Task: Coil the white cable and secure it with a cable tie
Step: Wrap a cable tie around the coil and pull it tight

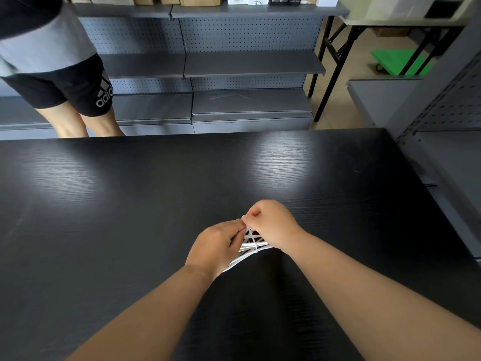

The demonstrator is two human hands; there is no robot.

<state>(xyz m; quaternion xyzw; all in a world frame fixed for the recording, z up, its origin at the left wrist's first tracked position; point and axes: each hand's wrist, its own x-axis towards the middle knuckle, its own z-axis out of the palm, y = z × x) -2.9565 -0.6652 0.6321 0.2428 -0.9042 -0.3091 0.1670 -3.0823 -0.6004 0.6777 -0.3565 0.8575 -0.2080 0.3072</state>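
The white cable (246, 250) is bundled into several parallel strands between my two hands, just above the black table (156, 194). A thin white cable tie (252, 237) wraps around the bundle, its ends crossing up toward my fingertips. My left hand (217, 247) holds the bundle from the left, fingers curled over it, thumb and fingers pinching at the tie. My right hand (273, 224) pinches the tie's upper end with curled fingers. Part of the bundle is hidden under both hands.
Another person in black shorts (70, 92) stands beyond the table's far left edge. Grey pegboard shelving (247, 66) runs behind, with a second shelf unit (447, 142) at the right. A folding table (406, 22) and a green cart (398, 61) stand at the back right.
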